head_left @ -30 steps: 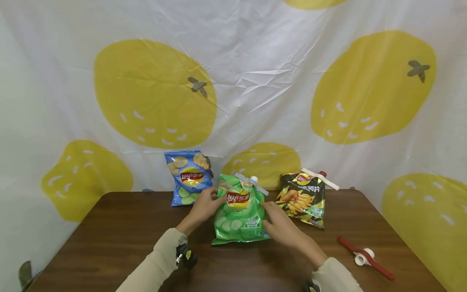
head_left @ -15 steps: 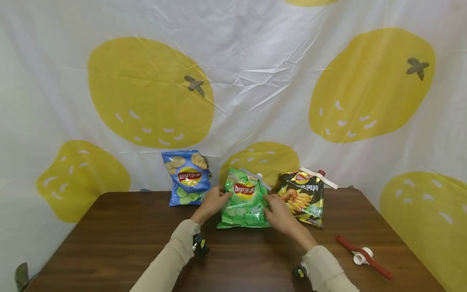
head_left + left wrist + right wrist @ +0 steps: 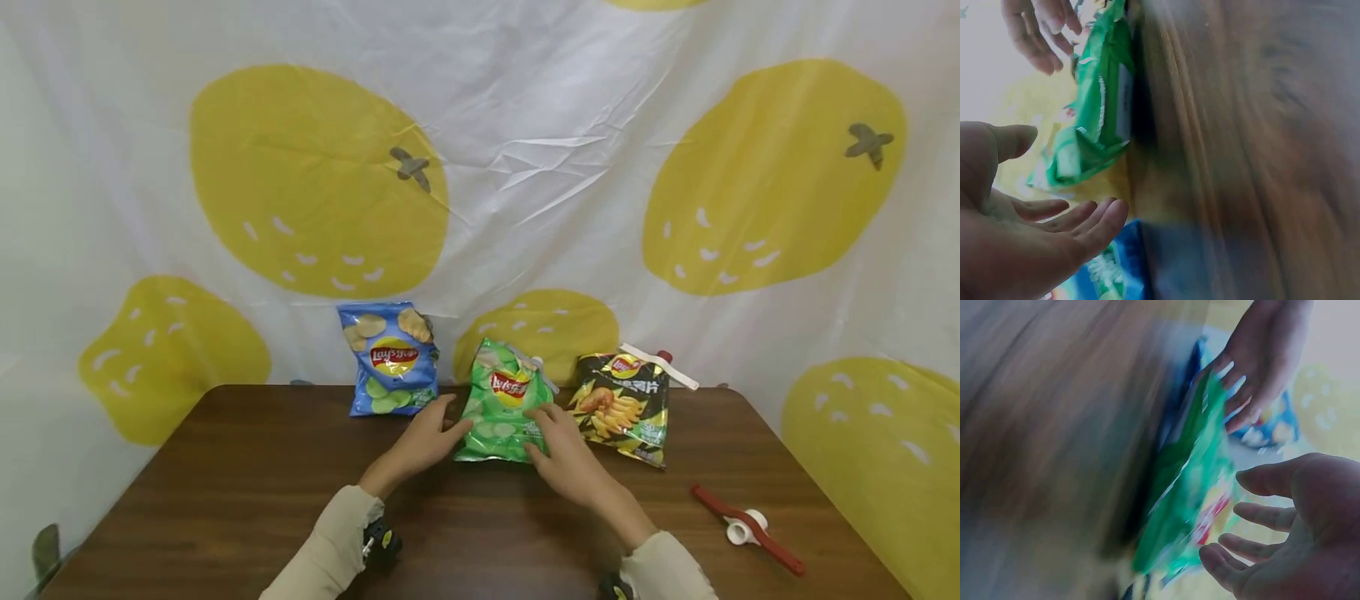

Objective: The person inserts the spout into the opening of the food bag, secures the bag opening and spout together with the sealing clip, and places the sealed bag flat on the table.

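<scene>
A green Lay's chip bag (image 3: 501, 408) leans at the back middle of the table, a clip (image 3: 552, 385) with a white cap across its top corner. My left hand (image 3: 418, 442) is at the bag's left side with fingers spread, and in the left wrist view this hand (image 3: 1041, 231) is apart from the green bag (image 3: 1100, 106). My right hand (image 3: 566, 454) overlaps the bag's lower right in the head view; in the right wrist view its relaxed fingers (image 3: 1254, 550) stand off the green bag (image 3: 1191, 487). Neither hand holds anything.
A blue Lay's bag (image 3: 392, 367) stands to the left. On the right leans a black chip bag (image 3: 621, 408) with a white clip (image 3: 660, 367) on top. A red and white clip (image 3: 747, 528) lies front right on the brown table (image 3: 247, 475). A fruit-print cloth (image 3: 525, 208) hangs behind.
The green bag has moved back, away from me, and now leans between the other two bags. Both hands have let go of its sides and drawn back slightly.
</scene>
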Available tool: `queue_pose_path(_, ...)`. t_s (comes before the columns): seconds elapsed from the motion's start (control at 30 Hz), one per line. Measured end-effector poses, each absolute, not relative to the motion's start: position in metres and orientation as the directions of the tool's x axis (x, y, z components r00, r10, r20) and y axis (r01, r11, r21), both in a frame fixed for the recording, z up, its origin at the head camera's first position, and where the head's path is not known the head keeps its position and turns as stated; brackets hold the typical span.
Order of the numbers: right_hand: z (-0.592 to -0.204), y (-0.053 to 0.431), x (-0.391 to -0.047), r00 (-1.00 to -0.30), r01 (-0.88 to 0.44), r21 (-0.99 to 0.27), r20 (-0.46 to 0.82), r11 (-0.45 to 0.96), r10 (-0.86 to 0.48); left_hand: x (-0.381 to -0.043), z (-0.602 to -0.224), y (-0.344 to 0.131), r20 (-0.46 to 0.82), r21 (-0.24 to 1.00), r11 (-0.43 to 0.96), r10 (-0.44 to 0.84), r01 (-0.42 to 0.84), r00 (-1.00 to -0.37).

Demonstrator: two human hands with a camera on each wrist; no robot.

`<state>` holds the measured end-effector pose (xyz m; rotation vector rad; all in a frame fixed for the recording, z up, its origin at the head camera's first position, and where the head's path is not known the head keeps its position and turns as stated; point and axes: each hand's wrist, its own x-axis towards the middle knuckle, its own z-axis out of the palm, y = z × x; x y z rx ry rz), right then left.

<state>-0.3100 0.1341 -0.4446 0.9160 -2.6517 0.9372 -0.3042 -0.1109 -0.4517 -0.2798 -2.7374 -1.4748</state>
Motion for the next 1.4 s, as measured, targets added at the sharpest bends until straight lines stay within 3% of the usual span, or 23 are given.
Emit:
queue_pose_path(0.3,-0.423,0.083,-0.298,-0.719,-0.692,-0.510,0.416,0.511,-0.557,-0.278,-0.426,-0.160,0.267,0.775,0.577,0.068,0.256,-0.961)
queue_pose_path(0.53,-0.424,0.043,-0.310,-0.735,-0.654,-0.587,0.342,0.477,-0.586,-0.276,-0.420,-0.221,0.270,0.795,0.581,-0.078,0.177,-0.960)
queue_pose_path(0.7,-0.434,0.019,-0.318,-0.778,-0.570,-0.656,0.237,0.494,-0.582,-0.281,-0.437,-0.247,0.181,0.916,0.383,-0.134,0.117,-0.974)
queue_pose_path(0.87,-0.443,0.002,-0.320,-0.820,-0.480,-0.725,0.169,0.495,-0.547,-0.287,-0.456,-0.257,-0.022,0.991,0.130,-0.059,-0.029,-0.998)
queue_pose_path(1.03,-0.452,-0.006,-0.325,-0.832,-0.444,-0.749,0.140,0.492,-0.537,-0.286,-0.464,-0.259,-0.123,0.988,0.097,0.013,-0.121,-0.992)
queue_pose_path(1.4,-0.463,-0.012,-0.335,-0.830,-0.467,-0.765,0.206,0.443,-0.519,-0.288,-0.478,-0.265,-0.131,0.990,0.048,0.026,-0.129,-0.991)
